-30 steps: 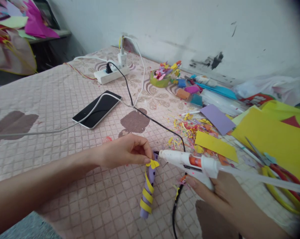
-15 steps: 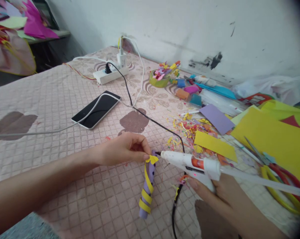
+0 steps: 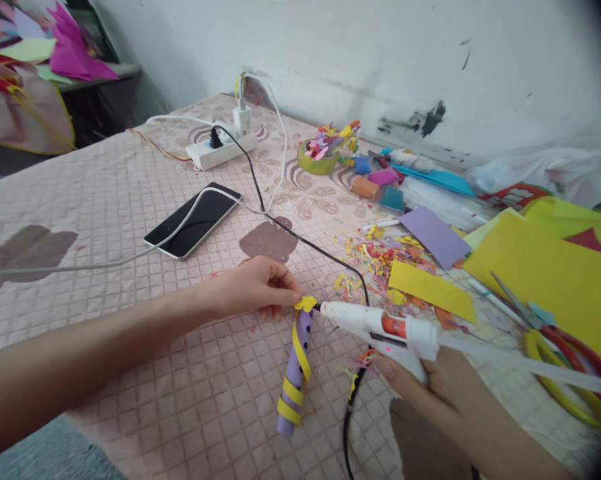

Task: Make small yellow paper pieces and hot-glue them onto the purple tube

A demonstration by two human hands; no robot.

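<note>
My left hand pinches the top of a purple paper roll, which hangs tilted above the quilted table. A yellow paper strip spirals round the roll, and its yellow end sits at my fingertips. My right hand grips the handle of a white hot glue gun. The gun's nozzle touches the yellow end at the roll's top. A clear glue stick juts out of the gun's back, and its black cord drops down.
A phone on a white charging cable lies mid-table, a power strip behind it. Paper scraps, yellow sheets, a purple sheet, scissors and a bowl of cut shapes crowd the right side by the wall.
My left hand has lifted the roll's top slightly up and away. The glue gun's nozzle has followed and now touches the yellow end.
</note>
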